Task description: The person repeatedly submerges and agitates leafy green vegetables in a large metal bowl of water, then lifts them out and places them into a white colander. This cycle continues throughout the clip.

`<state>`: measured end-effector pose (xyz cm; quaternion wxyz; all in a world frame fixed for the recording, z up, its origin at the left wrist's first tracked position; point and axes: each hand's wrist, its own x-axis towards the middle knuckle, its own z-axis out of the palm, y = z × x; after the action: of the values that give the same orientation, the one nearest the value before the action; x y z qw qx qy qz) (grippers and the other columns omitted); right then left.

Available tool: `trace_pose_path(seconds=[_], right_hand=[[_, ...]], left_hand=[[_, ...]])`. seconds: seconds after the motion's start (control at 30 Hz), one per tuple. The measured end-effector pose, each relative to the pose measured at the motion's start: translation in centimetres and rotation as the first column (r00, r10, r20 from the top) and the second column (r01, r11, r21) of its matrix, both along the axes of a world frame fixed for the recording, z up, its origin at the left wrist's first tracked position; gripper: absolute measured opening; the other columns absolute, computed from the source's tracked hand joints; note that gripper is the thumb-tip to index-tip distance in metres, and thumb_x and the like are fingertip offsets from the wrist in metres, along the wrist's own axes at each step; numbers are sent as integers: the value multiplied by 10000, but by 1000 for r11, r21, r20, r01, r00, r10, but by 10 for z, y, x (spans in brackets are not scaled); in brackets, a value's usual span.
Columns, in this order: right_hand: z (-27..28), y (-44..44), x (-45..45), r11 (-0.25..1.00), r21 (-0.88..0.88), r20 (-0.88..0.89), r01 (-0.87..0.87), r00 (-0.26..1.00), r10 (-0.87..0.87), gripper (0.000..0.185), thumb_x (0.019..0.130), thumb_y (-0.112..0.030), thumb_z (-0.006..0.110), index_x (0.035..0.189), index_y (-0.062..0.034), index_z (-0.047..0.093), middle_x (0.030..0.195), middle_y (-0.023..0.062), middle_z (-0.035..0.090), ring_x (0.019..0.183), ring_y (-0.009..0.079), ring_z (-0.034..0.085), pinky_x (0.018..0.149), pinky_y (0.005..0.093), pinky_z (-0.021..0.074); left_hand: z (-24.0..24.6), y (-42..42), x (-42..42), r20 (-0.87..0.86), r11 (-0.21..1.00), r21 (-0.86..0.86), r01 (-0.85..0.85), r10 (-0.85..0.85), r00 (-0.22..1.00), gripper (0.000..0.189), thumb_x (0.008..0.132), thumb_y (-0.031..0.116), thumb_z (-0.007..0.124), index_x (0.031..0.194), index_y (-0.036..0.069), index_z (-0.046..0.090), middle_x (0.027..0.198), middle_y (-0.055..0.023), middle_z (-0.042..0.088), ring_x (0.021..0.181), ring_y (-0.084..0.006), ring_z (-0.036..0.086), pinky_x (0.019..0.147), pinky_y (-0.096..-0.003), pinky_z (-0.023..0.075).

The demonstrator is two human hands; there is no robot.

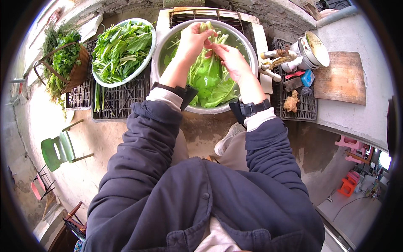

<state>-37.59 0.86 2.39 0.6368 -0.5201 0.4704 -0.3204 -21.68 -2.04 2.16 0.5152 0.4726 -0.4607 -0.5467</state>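
A large metal basin point(155, 60) of water stands before me, with leafy green vegetables point(206, 75) lying in it. Over the basin, my left hand point(197, 37) grips the pale stems of a bunch of these greens, whose leaves hang down into the water. My right hand point(225, 53) is beside it, its thumb and fingers pinched on the stems a little lower. Just left of the basin, a pale round tub point(153, 47) is heaped with cut leafy greens point(124, 50).
Black plastic crates point(121, 104) support the tub. A wicker basket point(80, 71) of herbs stands far left. On the right are brass taps point(275, 60), stacked bowls point(316, 47), a blue box point(307, 78), ginger root point(291, 102) and a wooden cutting board point(341, 77). A green chair point(58, 151) stands lower left.
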Motion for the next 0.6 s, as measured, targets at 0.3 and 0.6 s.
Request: trace_pose_path(seconds=[0.3,0.6], right_hand=[[-20,-1,12,983,-170,-81,76,993,-91,297,987,-292,542,900,-27,646,702,-2,580,624,82,529,619,233,423],[8,6,1,932,-336,125,-134,975,185,278,998,-287,527,892,-68,662,742,-8,586,752,88,560,703,236,449]], left_hand=[[-6,2,-7,-443,993,116,-21,70,894,111,994,110,494,998,10,542,972,-126,651,831,-215,648,810,-350,555],[-18,-20,49,-772,931,343,-122,354,529,89,930,-41,418,863,-16,471,732,-97,511,665,-212,507,794,-406,510]])
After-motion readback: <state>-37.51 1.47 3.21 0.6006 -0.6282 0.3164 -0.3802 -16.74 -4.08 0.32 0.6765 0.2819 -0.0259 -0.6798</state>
